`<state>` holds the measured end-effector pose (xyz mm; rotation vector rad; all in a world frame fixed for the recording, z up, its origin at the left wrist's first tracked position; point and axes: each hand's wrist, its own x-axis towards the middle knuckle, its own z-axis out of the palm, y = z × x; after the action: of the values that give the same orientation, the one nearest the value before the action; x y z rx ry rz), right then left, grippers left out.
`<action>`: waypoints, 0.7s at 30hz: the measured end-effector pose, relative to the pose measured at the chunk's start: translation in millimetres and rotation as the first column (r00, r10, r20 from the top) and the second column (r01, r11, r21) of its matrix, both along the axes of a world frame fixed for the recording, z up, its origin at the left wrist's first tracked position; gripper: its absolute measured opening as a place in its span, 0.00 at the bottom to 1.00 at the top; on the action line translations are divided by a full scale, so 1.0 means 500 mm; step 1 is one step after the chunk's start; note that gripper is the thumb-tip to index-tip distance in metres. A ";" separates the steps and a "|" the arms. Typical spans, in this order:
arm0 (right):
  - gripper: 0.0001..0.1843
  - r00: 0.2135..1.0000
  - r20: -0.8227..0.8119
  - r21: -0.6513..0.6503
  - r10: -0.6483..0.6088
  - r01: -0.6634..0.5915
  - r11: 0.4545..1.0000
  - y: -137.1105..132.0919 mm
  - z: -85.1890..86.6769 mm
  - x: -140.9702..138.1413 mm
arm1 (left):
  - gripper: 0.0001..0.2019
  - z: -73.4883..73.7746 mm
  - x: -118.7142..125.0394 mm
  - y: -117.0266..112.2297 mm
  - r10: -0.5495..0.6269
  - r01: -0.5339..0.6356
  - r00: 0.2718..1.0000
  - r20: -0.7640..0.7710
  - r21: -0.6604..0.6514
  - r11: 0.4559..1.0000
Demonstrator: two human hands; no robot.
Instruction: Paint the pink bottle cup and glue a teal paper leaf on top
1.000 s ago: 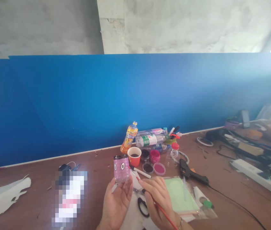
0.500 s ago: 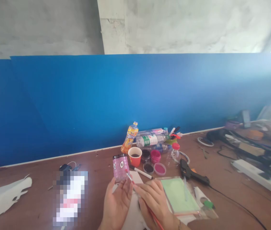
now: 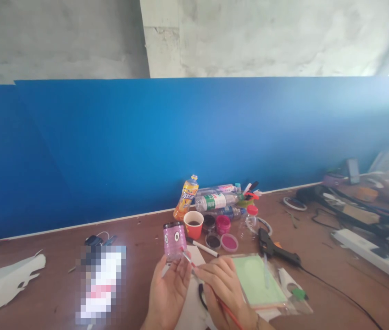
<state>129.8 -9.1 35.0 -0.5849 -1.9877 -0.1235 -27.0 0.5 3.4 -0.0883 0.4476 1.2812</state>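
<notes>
Taking the red paper cup (image 3: 193, 225) as our landmark, the pink container (image 3: 174, 243) is held up just left of it and nearer us. Our left hand (image 3: 171, 286) supports it from below, thumb to one side and the other fingers gathered at its base, palm turned up. Our right hand (image 3: 220, 286), nearer us than the cup and to its right, pinches the red-handled brush (image 3: 188, 259), its tip at the container's lower front; we cannot tell whether the bristles touch.

As far as we can judge, much is done: pink covers most of the wall, the rim is black, and two eyes are in place. The base looks paler and clearer, so colour there may be what is left; we make out no other features below the eyes.

Right of the cup stand the black paint jar (image 3: 208, 223) and magenta paint jar (image 3: 223, 224), both open. Nearer us than the cup, white paper (image 3: 192, 293) lies on the counter (image 3: 129, 275).
</notes>
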 end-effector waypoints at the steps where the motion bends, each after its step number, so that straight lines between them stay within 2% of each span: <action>1: 0.22 1.000 -0.003 0.007 0.018 -0.018 1.000 -0.001 0.001 0.002 | 0.10 0.000 0.000 0.000 0.003 -0.003 1.000 0.001 0.005 1.000; 6: 0.24 0.999 0.005 -0.010 -0.041 0.041 0.999 0.000 -0.001 0.003 | 0.09 0.002 0.002 0.000 0.022 -0.022 0.999 -0.031 -0.001 1.000; 10: 0.23 1.000 0.023 0.011 0.005 -0.005 1.000 0.000 0.000 0.005 | 0.08 0.007 0.004 -0.001 0.041 -0.041 0.998 -0.055 0.007 0.999; 13: 0.22 0.999 0.017 -0.009 0.033 -0.033 0.999 -0.002 0.000 0.006 | 0.06 0.012 0.009 0.000 0.091 -0.086 0.987 -0.132 0.040 0.995; 15: 0.19 0.997 -0.031 -0.064 0.075 -0.077 0.995 -0.002 -0.006 0.007 | 0.05 0.010 0.015 0.002 0.140 -0.131 0.967 -0.212 0.057 0.990; 17: 0.15 0.983 -0.154 -0.163 0.101 -0.127 0.978 0.000 -0.019 0.007 | 0.05 0.001 0.021 0.005 0.185 -0.172 0.939 -0.288 0.070 0.983; 19: 0.12 0.947 -0.314 -0.289 0.074 -0.170 0.942 0.005 -0.037 0.007 | 0.04 -0.015 0.025 0.008 0.205 -0.184 0.923 -0.325 0.096 0.978; 21: 0.12 0.915 -0.402 -0.386 0.028 -0.197 0.901 0.010 -0.053 0.006 | 0.01 -0.030 0.026 0.010 0.231 -0.194 0.893 -0.386 0.133 0.972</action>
<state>132.7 -4.3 8.6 -0.7008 -1.6523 0.4766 -13.9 5.5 -11.6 0.2130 0.7448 1.5412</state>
